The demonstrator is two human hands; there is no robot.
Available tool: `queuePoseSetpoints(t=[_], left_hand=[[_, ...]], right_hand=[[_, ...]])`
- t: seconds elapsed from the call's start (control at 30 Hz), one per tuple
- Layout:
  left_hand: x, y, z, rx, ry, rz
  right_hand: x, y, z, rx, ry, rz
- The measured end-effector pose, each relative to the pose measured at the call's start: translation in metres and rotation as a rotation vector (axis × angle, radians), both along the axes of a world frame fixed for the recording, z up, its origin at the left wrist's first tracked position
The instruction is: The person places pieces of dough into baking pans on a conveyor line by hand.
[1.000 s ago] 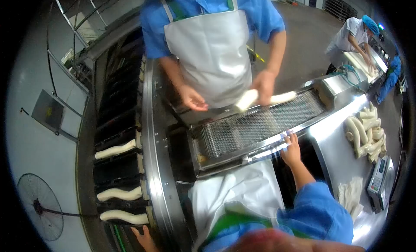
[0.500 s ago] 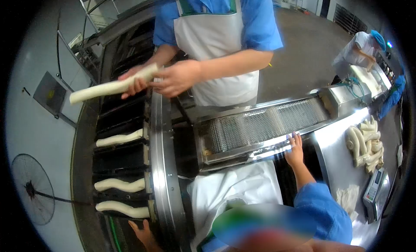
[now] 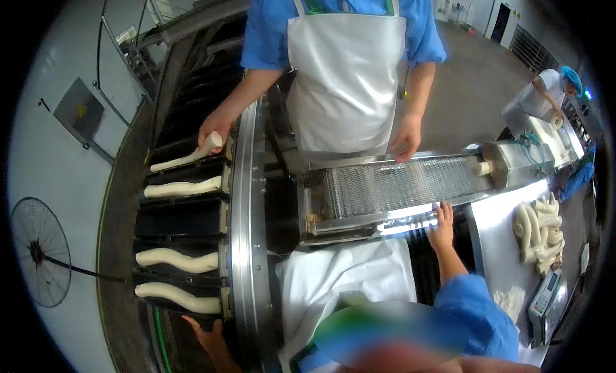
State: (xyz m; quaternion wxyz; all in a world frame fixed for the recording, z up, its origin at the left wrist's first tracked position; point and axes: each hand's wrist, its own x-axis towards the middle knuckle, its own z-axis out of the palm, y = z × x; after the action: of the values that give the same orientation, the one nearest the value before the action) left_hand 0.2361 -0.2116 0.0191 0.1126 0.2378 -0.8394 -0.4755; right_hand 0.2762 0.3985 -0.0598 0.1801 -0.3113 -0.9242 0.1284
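Singly, pale rolls [image 3: 178, 297] lie in black trays [image 3: 178, 223].
Left grip [image 3: 209, 338] near tray edge, right grip [image 3: 441, 232] at conveyor [image 3: 398, 183] edge, both spread apart.

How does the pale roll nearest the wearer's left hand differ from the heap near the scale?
The pale roll lies alone in a black tray; the heap piles many pieces on a metal table. The roll stretches out in a gentle curve, while the heap is a jumble of overlapping pieces. Both are cream-coloured.

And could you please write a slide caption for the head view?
A co-worker's hand holds a pale roll at black trays, the wearer's right hand at the mesh conveyor's edge.
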Motion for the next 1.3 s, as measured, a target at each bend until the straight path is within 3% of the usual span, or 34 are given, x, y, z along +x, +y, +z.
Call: queuePoseSetpoints(t=[0.07, 0.23, 0.37, 0.53, 0.63, 0.7, 0.9, 1.03, 1.1, 1.13, 1.17, 1.23, 1.27, 1.3], left_hand=[[0.0, 0.008, 0.009, 0.019, -0.021, 0.033], [0.006, -0.035, -0.033, 0.048, 0.06, -0.107], [-0.002, -0.021, -0.021, 0.047, 0.008, -0.058], [-0.002, -0.019, -0.021, 0.054, -0.043, -0.041], [-0.004, -0.021, -0.017, 0.037, -0.075, -0.043], [-0.009, -0.023, -0.017, 0.025, -0.09, -0.057], [-0.006, -0.029, -0.021, 0.031, -0.106, -0.06], [-0.007, -0.023, -0.016, 0.057, -0.095, -0.089], [-0.006, -0.014, -0.01, 0.102, -0.074, -0.108], [-0.002, -0.007, -0.006, 0.132, -0.061, -0.116], [0.003, -0.001, -0.002, 0.151, -0.055, -0.108], [0.022, 0.006, 0.005, 0.122, -0.085, -0.021], [0.029, 0.006, 0.007, 0.087, -0.113, 0.035], [0.029, 0.007, 0.008, 0.036, -0.188, 0.009]], right_hand=[[-0.001, 0.0, 0.0, 0.001, 0.002, 0.004], [0.0, 0.007, -0.006, 0.044, 0.048, 0.033], [-0.001, 0.017, 0.009, 0.01, -0.012, 0.039], [-0.005, 0.029, 0.009, -0.069, 0.138, -0.11], [-0.001, 0.033, 0.013, 0.037, 0.12, -0.118], [0.002, 0.042, 0.013, -0.084, 0.092, -0.172], [-0.002, 0.072, 0.013, -0.108, 0.138, -0.162], [-0.012, 0.13, -0.008, 0.244, 0.192, -0.071], [-0.017, 0.167, -0.022, 0.376, 0.033, -0.155], [-0.017, 0.209, -0.057, 0.48, 0.057, -0.096], [-0.021, 0.203, -0.028, 0.5, 0.237, 0.131], [-0.054, 0.173, 0.036, 0.355, -0.124, 0.064], [-0.054, 0.208, 0.016, 0.372, -0.018, 0.205], [-0.063, 0.255, -0.01, 0.473, -0.154, 0.265]])
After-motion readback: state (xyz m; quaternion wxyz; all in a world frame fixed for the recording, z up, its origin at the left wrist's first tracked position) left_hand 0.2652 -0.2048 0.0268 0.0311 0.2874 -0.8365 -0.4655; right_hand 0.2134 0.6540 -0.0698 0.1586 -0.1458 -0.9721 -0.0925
